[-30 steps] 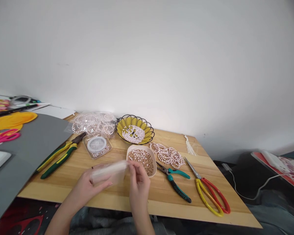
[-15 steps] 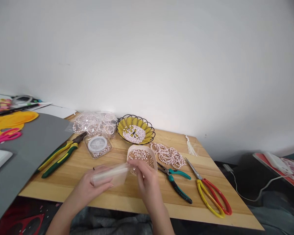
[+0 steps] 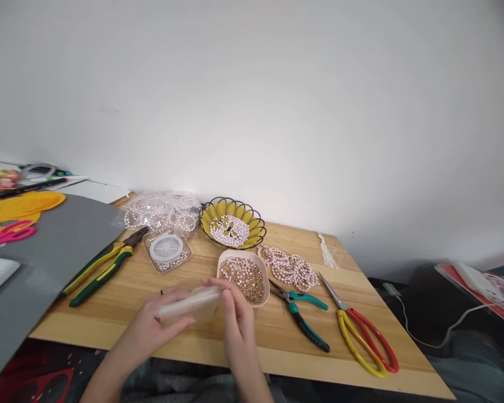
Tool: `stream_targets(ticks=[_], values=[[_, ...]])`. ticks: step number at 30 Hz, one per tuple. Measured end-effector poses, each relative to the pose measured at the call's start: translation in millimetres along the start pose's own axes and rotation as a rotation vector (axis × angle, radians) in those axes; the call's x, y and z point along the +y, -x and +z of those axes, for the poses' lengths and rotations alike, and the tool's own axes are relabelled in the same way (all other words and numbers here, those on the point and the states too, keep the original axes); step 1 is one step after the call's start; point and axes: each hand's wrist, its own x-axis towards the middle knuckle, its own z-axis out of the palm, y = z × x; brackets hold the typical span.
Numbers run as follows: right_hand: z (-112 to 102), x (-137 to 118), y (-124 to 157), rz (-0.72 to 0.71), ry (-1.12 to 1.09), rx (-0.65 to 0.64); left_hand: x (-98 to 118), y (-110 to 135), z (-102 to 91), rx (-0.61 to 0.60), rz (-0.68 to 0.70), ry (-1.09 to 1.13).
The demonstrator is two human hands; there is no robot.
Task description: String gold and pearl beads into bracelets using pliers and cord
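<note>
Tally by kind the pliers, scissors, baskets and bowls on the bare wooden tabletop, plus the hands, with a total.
Pliers: 2 (yellow-and-green-handled pliers, teal-and-black-handled pliers)
Scissors: 1 (red-and-yellow-handled scissors)
Baskets: 1 (yellow basket with black looped rim)
Bowls: 1 (pale pink rounded-square bowl)
Hands: 2 (left hand, right hand)
Total: 7

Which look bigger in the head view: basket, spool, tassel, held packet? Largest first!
1. Basket
2. Spool
3. Tassel
Unsure: the packet, partly covered and nearer the camera.
</note>
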Motion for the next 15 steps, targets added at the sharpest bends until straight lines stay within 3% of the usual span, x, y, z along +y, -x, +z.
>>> stream_targets(ticks=[2,5,12,15], values=[[7.0,0.8,5.8,-0.021,-0.006,-0.007,0.2,0.9,1.0,0.001,0.01,0.009],[10.3,2.1,3.8,-0.065,-0.049,0.082,0.4,2.2,0.8,-0.007,0.033,-0.009],[-11.1,-7.8,-19.4,-0.273,0.064,0.077,1.9,1.8,1.7,0.009,0.038,-0.031],[-17.4,-12.8,-24.7,-0.296,0.083,0.115,6.3,-0.2,2.3,-0.026,0.028,-0.012]])
